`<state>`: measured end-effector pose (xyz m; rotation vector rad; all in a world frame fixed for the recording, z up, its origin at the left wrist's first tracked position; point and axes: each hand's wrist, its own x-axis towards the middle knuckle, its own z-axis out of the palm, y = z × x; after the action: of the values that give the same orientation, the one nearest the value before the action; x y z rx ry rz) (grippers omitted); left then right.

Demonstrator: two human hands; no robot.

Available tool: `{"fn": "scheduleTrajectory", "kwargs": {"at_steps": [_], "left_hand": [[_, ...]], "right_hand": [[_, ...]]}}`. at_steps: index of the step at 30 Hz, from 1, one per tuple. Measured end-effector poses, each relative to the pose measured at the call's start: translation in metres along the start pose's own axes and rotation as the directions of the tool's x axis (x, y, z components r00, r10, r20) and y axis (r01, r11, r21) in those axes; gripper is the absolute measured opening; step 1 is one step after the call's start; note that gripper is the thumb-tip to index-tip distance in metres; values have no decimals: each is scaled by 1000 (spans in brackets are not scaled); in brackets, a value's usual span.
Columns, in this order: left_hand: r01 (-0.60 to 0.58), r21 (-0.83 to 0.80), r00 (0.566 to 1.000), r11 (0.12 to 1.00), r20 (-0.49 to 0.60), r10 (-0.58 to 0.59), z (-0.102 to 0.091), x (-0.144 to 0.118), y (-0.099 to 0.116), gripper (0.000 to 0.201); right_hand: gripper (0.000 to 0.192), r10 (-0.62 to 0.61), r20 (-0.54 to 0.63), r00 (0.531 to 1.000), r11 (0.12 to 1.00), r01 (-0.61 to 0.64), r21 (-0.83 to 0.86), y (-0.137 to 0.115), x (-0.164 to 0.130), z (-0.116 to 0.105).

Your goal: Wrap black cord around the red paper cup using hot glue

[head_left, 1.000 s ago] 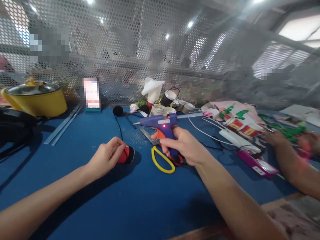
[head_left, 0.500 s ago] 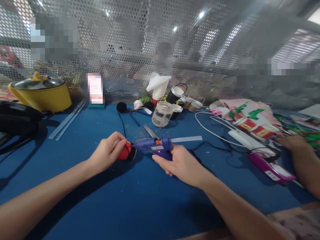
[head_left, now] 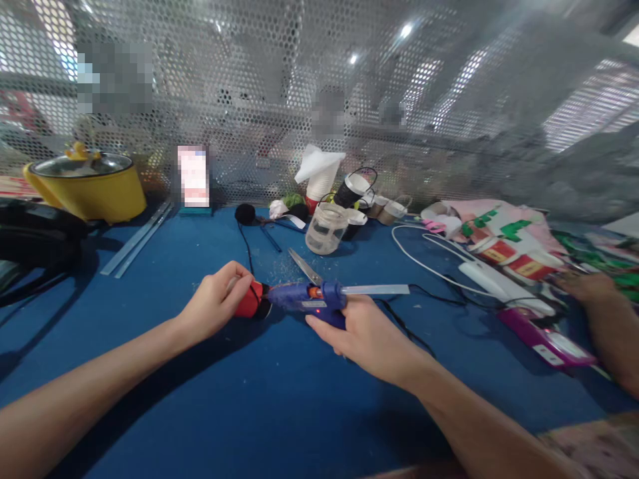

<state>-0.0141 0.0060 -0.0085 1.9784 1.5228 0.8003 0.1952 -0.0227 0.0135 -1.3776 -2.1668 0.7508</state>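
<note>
My left hand (head_left: 216,297) is closed round a small red cup (head_left: 248,304) with a black rim, tipped on its side. Black yarn (head_left: 246,249) runs from a ball (head_left: 245,213) at the back down to the cup. In my right hand (head_left: 368,332) is a blue hot glue gun (head_left: 309,297), its red light lit and a clear glue stick (head_left: 378,290) jutting from its rear. The gun's nozzle is at the cup's black part; whether it touches I cannot tell. Scissors (head_left: 304,266) lie just behind the gun, their handles hidden.
A clear plastic jar (head_left: 327,229) and several small cups (head_left: 353,189) stand at the back. Spare glue sticks (head_left: 136,239) lie left, near a yellow pot (head_left: 90,193) and a lit phone (head_left: 194,176). Cables, a white power strip (head_left: 502,286) and another person's hand (head_left: 584,286) are at right.
The glue gun has tilted slightly, its rear end lower and its nozzle a little nearer the red cup's black end. My left hand keeps its hold on the cup.
</note>
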Motion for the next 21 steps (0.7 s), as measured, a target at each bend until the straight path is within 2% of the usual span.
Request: {"fn": "scheduleTrajectory", "kwargs": {"at_steps": [4, 9, 15, 21], "left_hand": [[0, 7, 1000, 1000, -16, 0, 1, 0, -2, 26], [-9, 15, 1000, 1000, -8, 9, 1, 0, -2, 25], [-17, 38, 1000, 999, -11, 17, 1, -1, -2, 24], [-42, 33, 999, 999, -12, 43, 2, -2, -3, 23]], "right_hand": [[12, -14, 16, 1000, 997, 15, -74, -3, -1, 0], [13, -5, -42, 999, 989, -2, -146, -1, -1, 2], [12, 34, 27, 999, 995, -32, -90, -1, -1, 2], [13, 38, 13, 999, 997, -37, -63, 0, 2, 1]]}}
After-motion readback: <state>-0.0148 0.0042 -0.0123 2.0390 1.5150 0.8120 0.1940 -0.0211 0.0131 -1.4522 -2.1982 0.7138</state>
